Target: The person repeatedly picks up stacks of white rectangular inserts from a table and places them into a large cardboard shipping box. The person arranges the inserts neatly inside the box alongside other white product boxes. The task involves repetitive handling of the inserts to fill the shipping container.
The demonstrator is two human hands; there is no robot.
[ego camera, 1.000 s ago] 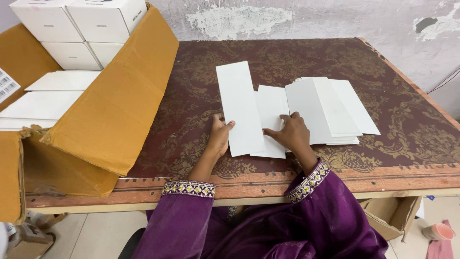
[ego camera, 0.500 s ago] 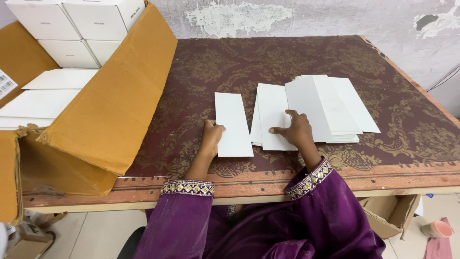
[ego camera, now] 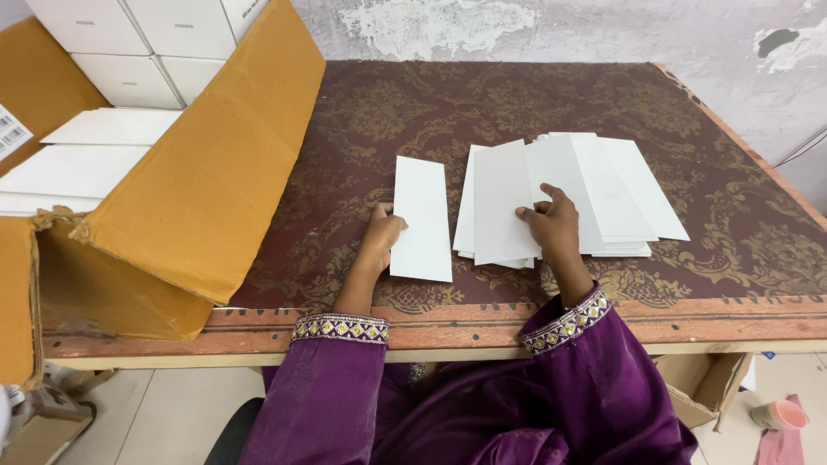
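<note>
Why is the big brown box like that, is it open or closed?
Open. The box's flap hangs out over the table, and you can see white boxes stacked inside.

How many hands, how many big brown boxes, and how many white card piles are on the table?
Hands: 2, the left hand on the single white card and the right hand on the fanned pile of white cards.
Big brown boxes: 1, the open cardboard box.
White card groups: 2.
Total: 5.
</note>
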